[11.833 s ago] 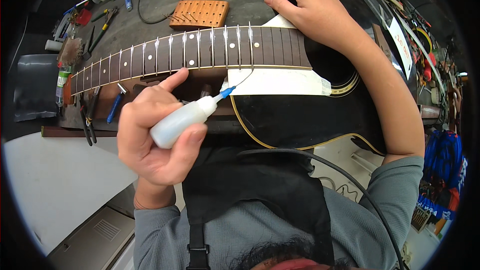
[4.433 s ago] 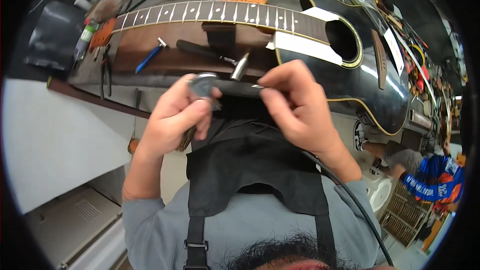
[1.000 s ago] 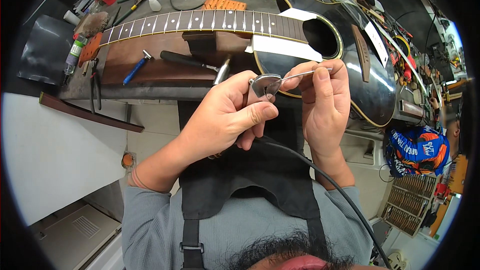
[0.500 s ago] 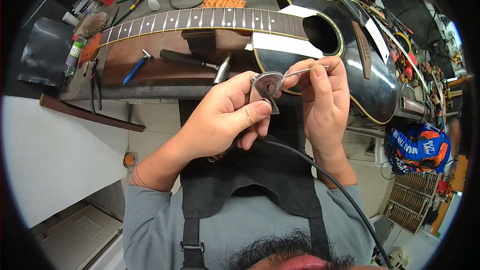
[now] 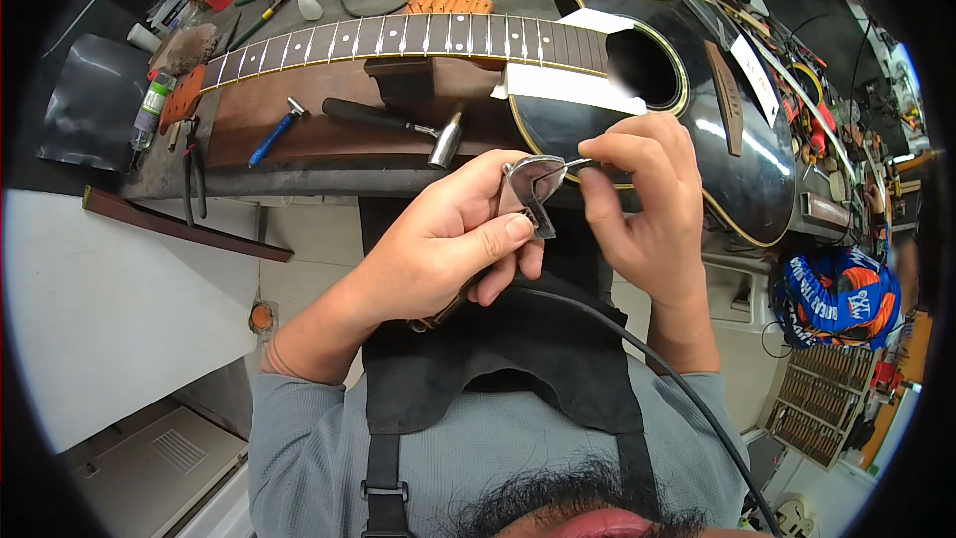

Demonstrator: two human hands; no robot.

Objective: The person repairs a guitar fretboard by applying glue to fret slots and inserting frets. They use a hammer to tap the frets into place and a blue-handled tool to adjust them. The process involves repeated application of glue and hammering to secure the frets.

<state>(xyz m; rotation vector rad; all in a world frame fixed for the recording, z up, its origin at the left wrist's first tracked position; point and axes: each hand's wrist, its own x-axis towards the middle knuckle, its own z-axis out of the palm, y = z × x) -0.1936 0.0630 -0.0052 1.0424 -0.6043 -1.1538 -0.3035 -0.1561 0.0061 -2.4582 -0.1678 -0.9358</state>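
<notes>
Left hand [image 5: 453, 239] clenched on nippers [image 5: 528, 194], jaws up, held above the apron [image 5: 518, 339], just off the bench's near edge. Right hand [image 5: 647, 209] pinches a thin wire piece [image 5: 576, 165], feeding its end to the jaws.

Risks, as I judge them:
- The piece is small and held by fingertips only; a cut could fling the offcut, or the piece could slip and drop.
- Fingertips sit close to the jaws, so a pinch is possible.
- The guitar [image 5: 717, 120] lies just beyond; a flying end might mark its gloss top.
- The hammer [image 5: 398, 125] rests near the bench edge.
</notes>
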